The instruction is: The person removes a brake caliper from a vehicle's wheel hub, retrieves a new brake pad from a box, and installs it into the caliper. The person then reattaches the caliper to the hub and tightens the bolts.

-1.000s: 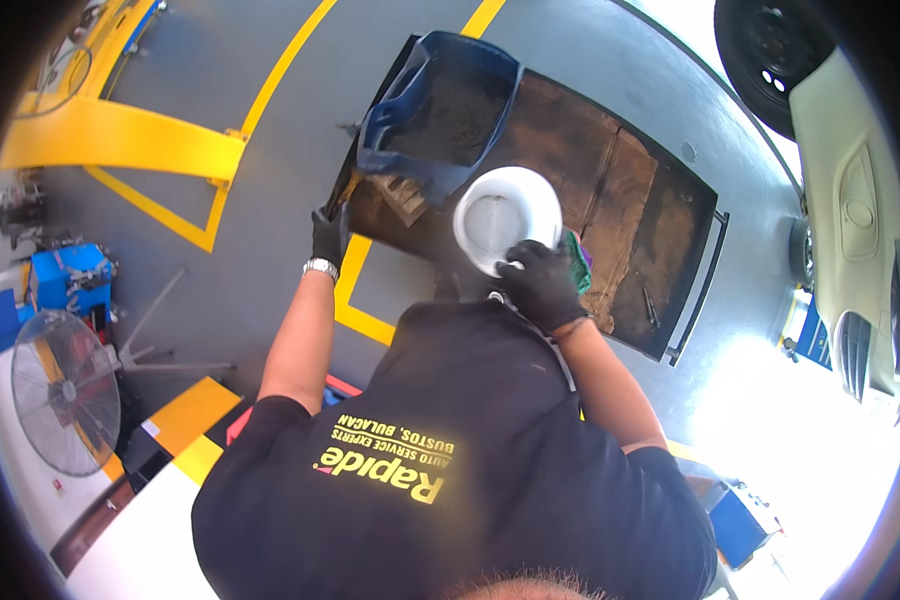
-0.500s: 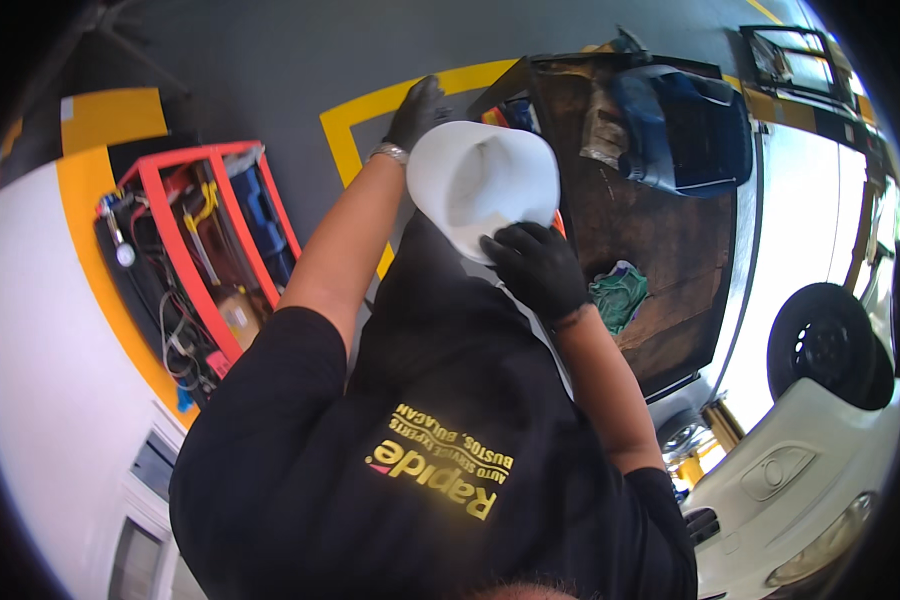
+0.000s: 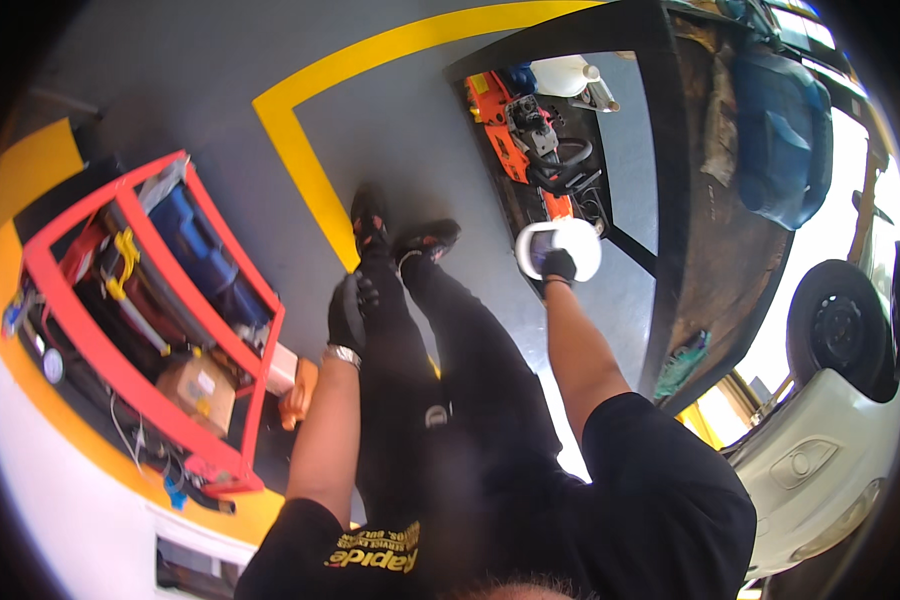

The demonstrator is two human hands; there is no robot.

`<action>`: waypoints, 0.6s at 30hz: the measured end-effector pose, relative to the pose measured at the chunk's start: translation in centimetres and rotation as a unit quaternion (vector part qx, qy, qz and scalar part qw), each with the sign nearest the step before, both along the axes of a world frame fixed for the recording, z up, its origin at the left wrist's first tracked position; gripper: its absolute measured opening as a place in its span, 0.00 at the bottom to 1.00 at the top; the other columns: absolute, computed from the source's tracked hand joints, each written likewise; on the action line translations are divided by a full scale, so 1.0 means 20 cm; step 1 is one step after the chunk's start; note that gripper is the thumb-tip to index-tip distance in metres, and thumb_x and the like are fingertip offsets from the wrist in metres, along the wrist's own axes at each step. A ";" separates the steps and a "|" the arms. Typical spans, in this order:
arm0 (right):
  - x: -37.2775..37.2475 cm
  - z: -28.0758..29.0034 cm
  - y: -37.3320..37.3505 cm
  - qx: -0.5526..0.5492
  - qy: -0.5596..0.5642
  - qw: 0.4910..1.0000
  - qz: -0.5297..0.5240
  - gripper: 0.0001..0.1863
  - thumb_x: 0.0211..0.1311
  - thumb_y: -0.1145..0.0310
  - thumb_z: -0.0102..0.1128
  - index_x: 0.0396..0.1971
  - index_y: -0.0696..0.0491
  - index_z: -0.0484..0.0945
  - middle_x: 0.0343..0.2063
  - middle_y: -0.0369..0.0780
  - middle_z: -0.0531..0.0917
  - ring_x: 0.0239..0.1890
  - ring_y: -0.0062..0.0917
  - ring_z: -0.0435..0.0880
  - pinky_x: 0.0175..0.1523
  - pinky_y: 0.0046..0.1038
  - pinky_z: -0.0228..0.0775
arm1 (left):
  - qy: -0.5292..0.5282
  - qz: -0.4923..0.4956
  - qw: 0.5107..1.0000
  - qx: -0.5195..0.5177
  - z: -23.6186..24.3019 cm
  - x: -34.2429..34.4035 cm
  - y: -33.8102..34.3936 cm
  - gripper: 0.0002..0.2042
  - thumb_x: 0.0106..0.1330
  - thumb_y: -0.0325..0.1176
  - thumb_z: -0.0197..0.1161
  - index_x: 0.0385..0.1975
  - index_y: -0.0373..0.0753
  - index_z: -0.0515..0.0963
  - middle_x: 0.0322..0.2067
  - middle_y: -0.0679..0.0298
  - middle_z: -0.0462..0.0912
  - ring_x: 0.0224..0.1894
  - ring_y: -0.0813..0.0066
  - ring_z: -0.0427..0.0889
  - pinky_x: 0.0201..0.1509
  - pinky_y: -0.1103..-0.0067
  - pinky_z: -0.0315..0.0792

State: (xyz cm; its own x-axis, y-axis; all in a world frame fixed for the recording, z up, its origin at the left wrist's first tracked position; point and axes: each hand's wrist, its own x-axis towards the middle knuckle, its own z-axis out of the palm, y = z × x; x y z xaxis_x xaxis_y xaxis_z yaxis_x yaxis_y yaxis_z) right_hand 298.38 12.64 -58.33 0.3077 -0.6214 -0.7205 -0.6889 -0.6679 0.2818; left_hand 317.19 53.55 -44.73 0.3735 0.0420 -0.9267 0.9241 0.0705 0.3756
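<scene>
A white plastic container (image 3: 582,248) with a rounded rim is in my right hand (image 3: 558,264), which wears a black glove. My fingers close over its near edge, and the container is low beside the workbench, in front of the bench's lower shelf. My left hand (image 3: 348,312), also in a black glove, hangs beside my left leg. Its fingers are loosely apart and I see nothing in them. On the lower shelf, just beyond the white container, sits orange and black equipment (image 3: 535,140) with dark hoses.
To the right stands a dark workbench (image 3: 715,250) bearing a blue plastic container (image 3: 782,140) and a green cloth (image 3: 682,365). A white jug (image 3: 562,76) lies on the lower shelf. A red-framed cart (image 3: 135,220) is at left; a wheel (image 3: 838,325) and a pale car bumper (image 3: 810,470) are at right.
The white container has gone from in front of my body, down and right to the bench's lower shelf, with my right hand on it. My left hand has come back beside my leg.
</scene>
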 end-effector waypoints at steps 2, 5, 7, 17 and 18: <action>-0.08 -0.13 -0.22 -0.169 0.003 0.983 -0.070 0.14 0.68 0.60 0.53 0.38 0.48 0.87 0.41 0.43 0.89 0.44 0.38 0.89 0.48 0.39 0.81 | 0.014 -0.037 0.999 0.019 -0.11 -0.01 -0.06 0.13 0.77 0.43 0.55 0.46 0.40 0.79 0.32 0.68 0.83 0.31 0.80 0.83 0.37 0.81 0.80; -0.05 -0.24 -0.63 -0.295 -0.024 0.955 -0.007 0.15 0.69 0.57 0.52 0.37 0.46 0.86 0.40 0.42 0.88 0.43 0.40 0.88 0.49 0.42 0.81 | -0.033 -0.123 0.991 -0.050 -0.25 -0.05 -0.15 0.12 0.77 0.40 0.54 0.46 0.38 0.79 0.33 0.67 0.83 0.32 0.81 0.83 0.36 0.82 0.79; 0.10 -0.37 -0.91 -0.289 -0.166 0.934 -0.127 0.17 0.69 0.55 0.52 0.41 0.47 0.86 0.44 0.44 0.88 0.47 0.42 0.87 0.52 0.43 0.79 | -0.025 -0.182 0.981 -0.061 -0.34 -0.08 -0.20 0.12 0.77 0.39 0.54 0.46 0.37 0.78 0.34 0.66 0.83 0.32 0.81 0.83 0.37 0.82 0.79; 0.61 -1.14 -1.44 -0.102 -0.152 0.966 -0.181 0.23 0.65 0.52 0.52 0.51 0.49 0.86 0.51 0.48 0.86 0.56 0.48 0.83 0.60 0.46 0.75 | -0.026 -0.504 0.863 -0.012 -0.68 -0.29 -0.24 0.19 0.75 0.44 0.58 0.52 0.33 0.78 0.44 0.54 0.86 0.48 0.60 0.85 0.53 0.70 0.78; 0.60 -1.17 -1.46 -0.093 -0.146 0.969 -0.175 0.24 0.65 0.51 0.52 0.51 0.49 0.86 0.51 0.48 0.86 0.56 0.48 0.83 0.60 0.46 0.75 | -0.073 -0.521 0.850 -0.010 -0.68 -0.30 -0.24 0.19 0.75 0.44 0.59 0.51 0.33 0.79 0.46 0.52 0.86 0.50 0.56 0.85 0.54 0.69 0.78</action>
State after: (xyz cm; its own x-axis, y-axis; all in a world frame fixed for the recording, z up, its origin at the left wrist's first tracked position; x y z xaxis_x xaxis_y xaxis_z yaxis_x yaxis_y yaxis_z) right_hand 310.30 -16.56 -81.70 0.2281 -0.8354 -0.5000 -0.9328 -0.3347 0.1338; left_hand 311.26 48.83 -58.27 0.3089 -0.3972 -0.8642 0.4326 -0.7505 0.4996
